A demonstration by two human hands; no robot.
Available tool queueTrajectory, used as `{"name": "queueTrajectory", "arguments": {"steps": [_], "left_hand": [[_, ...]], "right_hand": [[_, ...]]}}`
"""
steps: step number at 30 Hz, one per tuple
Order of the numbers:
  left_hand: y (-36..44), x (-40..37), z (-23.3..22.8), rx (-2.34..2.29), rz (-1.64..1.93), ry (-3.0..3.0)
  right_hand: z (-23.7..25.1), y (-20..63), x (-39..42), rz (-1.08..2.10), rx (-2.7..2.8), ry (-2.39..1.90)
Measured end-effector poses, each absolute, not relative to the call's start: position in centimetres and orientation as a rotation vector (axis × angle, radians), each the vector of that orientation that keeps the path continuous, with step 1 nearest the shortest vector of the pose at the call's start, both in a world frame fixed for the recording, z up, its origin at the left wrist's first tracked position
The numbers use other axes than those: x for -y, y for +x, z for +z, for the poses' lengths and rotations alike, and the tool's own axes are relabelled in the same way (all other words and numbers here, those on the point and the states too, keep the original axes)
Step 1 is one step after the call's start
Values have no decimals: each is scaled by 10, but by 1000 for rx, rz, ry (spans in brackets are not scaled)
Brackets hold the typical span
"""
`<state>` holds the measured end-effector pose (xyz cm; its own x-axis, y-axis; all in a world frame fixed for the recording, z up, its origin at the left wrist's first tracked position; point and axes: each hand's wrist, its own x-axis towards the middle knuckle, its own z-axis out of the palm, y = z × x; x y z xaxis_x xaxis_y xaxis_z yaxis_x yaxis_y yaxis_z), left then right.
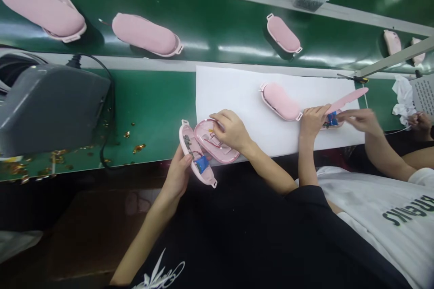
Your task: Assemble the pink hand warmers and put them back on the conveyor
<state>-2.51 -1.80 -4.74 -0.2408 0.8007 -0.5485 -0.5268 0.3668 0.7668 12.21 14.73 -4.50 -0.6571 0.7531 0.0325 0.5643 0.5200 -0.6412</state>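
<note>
My left hand grips a pink shell half with end loops, tilted at the table's front edge. Inside it sit a blue-wrapped block and a small circuit board. Beside it lies the matching pink cover, inner side up, with thin wires and a small yellow piece in it. My right hand is closed over the cover's far rim, thumb and fingers bent together; its palm side is hidden. Wires seem to run between the two halves.
A closed pink case lies on the white sheet. At right a co-worker's hands handle another opened case. More pink cases rest on the green belt behind. A grey machine with a black cable stands left, gold scraps near it.
</note>
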Motion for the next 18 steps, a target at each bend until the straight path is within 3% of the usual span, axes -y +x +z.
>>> {"name": "queueTrajectory", "arguments": {"steps": [10,18], "left_hand": [[-37,23,-51,-1267,1263,268],[-36,18,-43,-1292,1330,283]], "right_hand": [[-46,123,-115,822,2715,-672],[-54,107,-105,944,2500,-552]]}}
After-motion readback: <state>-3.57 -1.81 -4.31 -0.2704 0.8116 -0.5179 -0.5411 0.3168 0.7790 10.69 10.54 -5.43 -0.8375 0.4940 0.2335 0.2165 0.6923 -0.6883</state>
